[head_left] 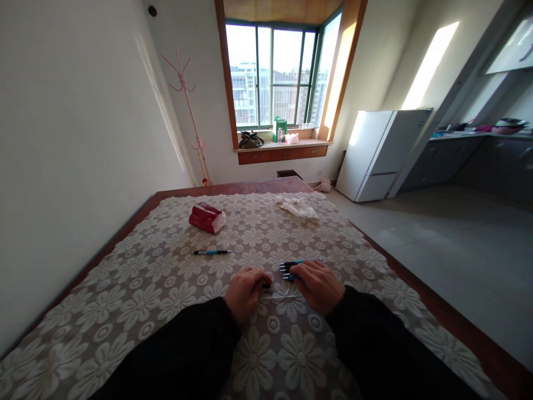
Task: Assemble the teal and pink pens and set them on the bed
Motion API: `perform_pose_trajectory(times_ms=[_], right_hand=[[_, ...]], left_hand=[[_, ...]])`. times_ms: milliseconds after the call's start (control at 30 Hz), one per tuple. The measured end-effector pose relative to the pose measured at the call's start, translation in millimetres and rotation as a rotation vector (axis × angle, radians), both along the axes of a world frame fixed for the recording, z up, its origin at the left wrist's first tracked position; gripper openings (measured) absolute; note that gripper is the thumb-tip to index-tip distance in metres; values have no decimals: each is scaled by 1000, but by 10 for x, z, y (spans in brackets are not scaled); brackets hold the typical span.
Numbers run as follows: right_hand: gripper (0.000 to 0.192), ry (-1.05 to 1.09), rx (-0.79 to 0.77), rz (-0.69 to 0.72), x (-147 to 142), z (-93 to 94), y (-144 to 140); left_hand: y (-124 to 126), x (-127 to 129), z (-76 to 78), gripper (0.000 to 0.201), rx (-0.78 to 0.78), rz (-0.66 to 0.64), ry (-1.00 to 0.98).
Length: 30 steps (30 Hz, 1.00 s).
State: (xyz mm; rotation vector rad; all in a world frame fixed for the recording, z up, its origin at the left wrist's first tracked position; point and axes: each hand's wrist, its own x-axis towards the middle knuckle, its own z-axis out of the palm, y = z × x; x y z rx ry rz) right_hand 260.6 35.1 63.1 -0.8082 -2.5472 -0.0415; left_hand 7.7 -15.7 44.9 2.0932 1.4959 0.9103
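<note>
My left hand (245,290) rests knuckles-up on the lace flower tablecloth (166,283), its fingers curled over a small dark piece at the fingertips. My right hand (317,284) lies beside it, fingers closed over a bunch of blue and black pens (291,265) whose tips stick out to the left. A thin pale strip (280,297) lies on the cloth between the two hands. One separate blue pen (212,252) lies alone further out to the left, beyond my left hand.
A red tissue pack (207,217) and crumpled white tissue (298,208) sit at the far end of the table. A wall runs along the left. Beyond are a window, a pink coat stand (189,105), a white fridge (381,153) and open floor on the right.
</note>
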Motion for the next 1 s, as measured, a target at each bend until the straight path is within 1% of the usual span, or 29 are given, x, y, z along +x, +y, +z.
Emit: perform_pose_trajectory(times_ms=[67,167,267,367,500,633,800,900,1000], right_hand=[[18,37,-11,21,-49,-42,-17],[20,38,-48,80,-106,-122,-30],[26,7,-75,141,-115,-181,-21],[31,-63,-81,179,-103,-198,-13],[30,-120,-92,170,-88,-181,-15],[20,-95,-93,142,-79,-174,-10],[13,-108,-108,130,-91,-188,-2],[12,-92,-102,129,-90,-176,-13],[14,-46,-85,147,-87,-159,-37]], left_hand=[[-9,7,10,29,12,-51,28],[-28,18,16,28,17,-117,42],[-42,21,16,30,18,-135,38],[-47,18,24,31,35,-129,52],[-36,17,37,32,52,-93,57],[-18,20,35,30,38,-67,40],[-20,22,43,31,27,-87,-67],[-41,24,69,30,88,-91,-97],[-72,31,101,31,160,-90,-68]])
